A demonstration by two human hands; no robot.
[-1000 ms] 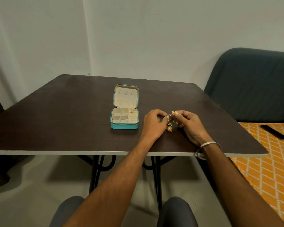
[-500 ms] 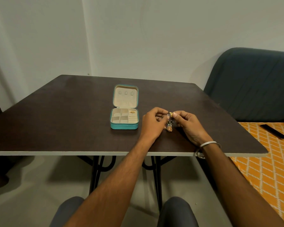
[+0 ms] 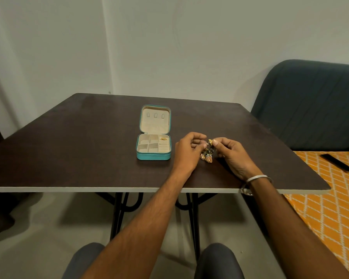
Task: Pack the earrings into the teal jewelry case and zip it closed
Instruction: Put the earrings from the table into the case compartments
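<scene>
We see the dark table (image 3: 73,141), and on it the teal case (image 3: 154,147) lying open, lid flat back, with one small gold earring (image 3: 163,138) in its far right compartment. Just right of the case, the left hand (image 3: 186,152) and right hand (image 3: 233,156) meet, fingertips pinching the dangling earrings (image 3: 207,154) between them, just above the tabletop.
</scene>
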